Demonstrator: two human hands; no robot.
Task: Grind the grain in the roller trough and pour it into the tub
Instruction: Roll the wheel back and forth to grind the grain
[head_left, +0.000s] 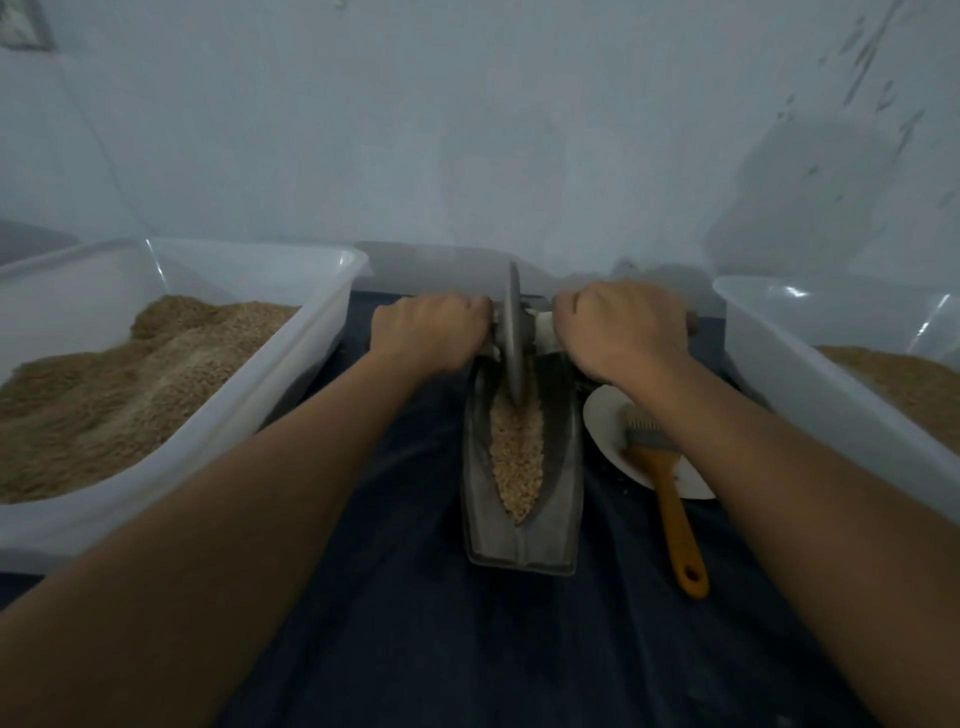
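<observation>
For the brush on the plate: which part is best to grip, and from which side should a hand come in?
Grip the brush by its orange handle, coming from the near side. The handle sticks out past the white plate toward the person and lies free on the dark cloth, while the bristle end rests on the plate, partly under the right hand's forearm. This is probably easiest for the right hand.
</observation>
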